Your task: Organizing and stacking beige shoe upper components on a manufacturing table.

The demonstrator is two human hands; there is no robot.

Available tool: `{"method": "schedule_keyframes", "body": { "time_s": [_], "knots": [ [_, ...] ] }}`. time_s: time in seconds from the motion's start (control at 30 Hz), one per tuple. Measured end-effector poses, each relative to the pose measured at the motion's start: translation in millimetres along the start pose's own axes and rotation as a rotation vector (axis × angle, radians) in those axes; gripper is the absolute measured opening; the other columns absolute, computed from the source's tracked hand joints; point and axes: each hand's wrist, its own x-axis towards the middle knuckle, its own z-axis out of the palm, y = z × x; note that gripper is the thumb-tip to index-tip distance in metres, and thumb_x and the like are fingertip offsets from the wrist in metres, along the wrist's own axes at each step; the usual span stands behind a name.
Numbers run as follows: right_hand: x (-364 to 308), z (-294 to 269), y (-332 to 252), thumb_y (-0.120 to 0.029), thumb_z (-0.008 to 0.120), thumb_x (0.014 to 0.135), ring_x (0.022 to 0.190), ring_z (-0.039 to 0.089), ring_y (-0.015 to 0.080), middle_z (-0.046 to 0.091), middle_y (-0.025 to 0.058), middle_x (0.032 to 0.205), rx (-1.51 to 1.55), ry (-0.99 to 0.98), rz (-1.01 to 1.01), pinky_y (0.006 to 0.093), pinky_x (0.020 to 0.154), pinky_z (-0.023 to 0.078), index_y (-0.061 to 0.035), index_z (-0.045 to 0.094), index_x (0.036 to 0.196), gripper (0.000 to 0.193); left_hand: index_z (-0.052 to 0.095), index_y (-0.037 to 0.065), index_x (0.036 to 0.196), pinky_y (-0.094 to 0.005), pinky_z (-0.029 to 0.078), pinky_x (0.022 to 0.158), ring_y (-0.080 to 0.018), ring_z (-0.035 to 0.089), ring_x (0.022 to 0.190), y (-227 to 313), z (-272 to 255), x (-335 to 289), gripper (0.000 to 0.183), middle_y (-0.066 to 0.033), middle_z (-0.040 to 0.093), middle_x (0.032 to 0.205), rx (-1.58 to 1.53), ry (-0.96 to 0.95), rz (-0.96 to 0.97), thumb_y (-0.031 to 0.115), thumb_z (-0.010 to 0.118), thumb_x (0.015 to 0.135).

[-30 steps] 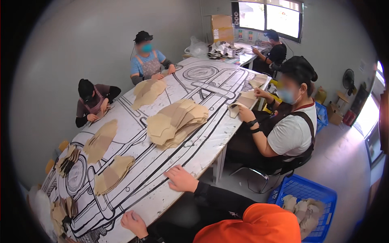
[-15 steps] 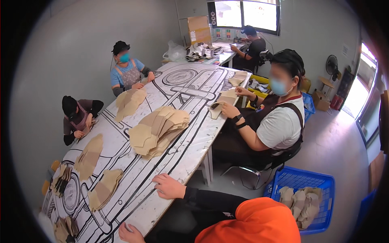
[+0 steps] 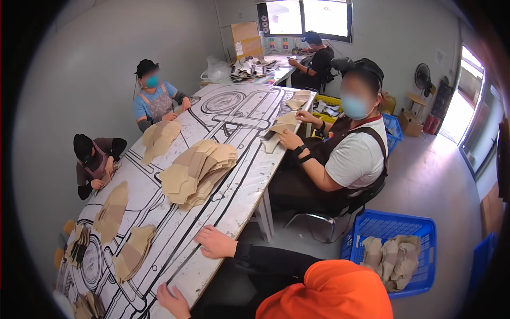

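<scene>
My right hand [image 3: 217, 242] lies palm down on the near edge of a white table [image 3: 234, 207] with black line drawings, its fingers spread. My left hand [image 3: 173, 302] rests at the same edge, lower in the view, fingers stretched out. Neither hand holds anything. Closest to them is a stack of flat beige and brown fabric-like pieces [image 3: 134, 254]. A larger fanned pile of such pieces [image 3: 199, 173] lies further up the table. My black sleeve [image 3: 276, 259] and orange top [image 3: 332, 290] show at the bottom.
A co-worker in a white shirt [image 3: 353, 154] handles a beige piece at the right edge. Two more people [image 3: 156, 98] [image 3: 95, 162] work along the far side. A blue basket [image 3: 350, 242] holding pieces stands on the floor. Smaller piles [image 3: 111, 212] lie on the left.
The whole view has shifted, so the scene sits further left. The white-shirted co-worker's head has turned more toward me. Both my hands remain on the table edge.
</scene>
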Motion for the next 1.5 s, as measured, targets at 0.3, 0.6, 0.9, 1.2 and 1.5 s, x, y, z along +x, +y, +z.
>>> {"method": "schedule_keyframes", "body": {
  "time_s": [0.3,0.6,0.9,1.2,1.5],
  "knots": [
    [-8,-10,13,-0.013,0.069,0.085,0.111,0.063,0.0317,0.067,0.0119,0.108,-0.022,-0.023,0.121,0.0454,0.096,0.048,-0.0041,0.069,0.098,0.016,0.073,-0.002,0.121,-0.0512,0.049,0.109,-0.0435,0.064,0.124,-1,19,-7,0.026,-0.0234,0.07,0.132,-0.201,0.014,-0.047,0.009,0.068,0.099],
    [-2,0,5,-0.014,0.069,0.086,0.125,0.061,0.0339,0.067,0.0152,0.123,-0.003,-0.031,0.129,0.0461,0.107,0.047,-0.0023,0.068,0.115,0.031,0.074,-0.001,0.118,-0.0508,0.048,0.109,-0.0426,0.065,0.123,-9,16,-10,0.024,-0.0218,0.071,0.132,-0.203,0.056,-0.118,0.009,0.069,0.097],
    [-4,-7,1,-0.023,0.071,0.089,0.143,0.054,0.0345,0.064,0.0175,0.137,-0.124,-0.001,0.219,0.0588,0.126,0.033,-0.0017,0.064,0.133,0.049,0.074,0.003,0.125,-0.0572,0.037,0.117,-0.0398,0.06,0.132,-19,20,-16,0.032,-0.0173,0.07,0.138,-0.034,0.046,-0.182,0.02,0.071,0.097],
    [-6,-4,4,-0.023,0.072,0.09,0.143,0.054,0.0317,0.065,0.0154,0.138,-0.118,-0.098,0.171,0.0589,0.126,0.034,-0.0042,0.062,0.138,0.052,0.068,0.002,0.136,-0.0579,0.035,0.119,-0.0393,0.058,0.134,-20,20,-16,0.043,-0.0186,0.067,0.141,0.034,-0.014,-0.176,0.023,0.071,0.098],
    [-10,-3,3,-0.025,0.071,0.089,0.144,0.054,0.0336,0.066,0.0174,0.137,-0.093,-0.112,0.24,0.0593,0.127,0.032,-0.0005,0.063,0.138,0.055,0.07,0.003,0.138,-0.058,0.031,0.122,-0.0396,0.058,0.134,-8,12,-18,0.043,-0.0186,0.069,0.139,0.031,-0.074,-0.184,0.024,0.072,0.1]
  ]
}}
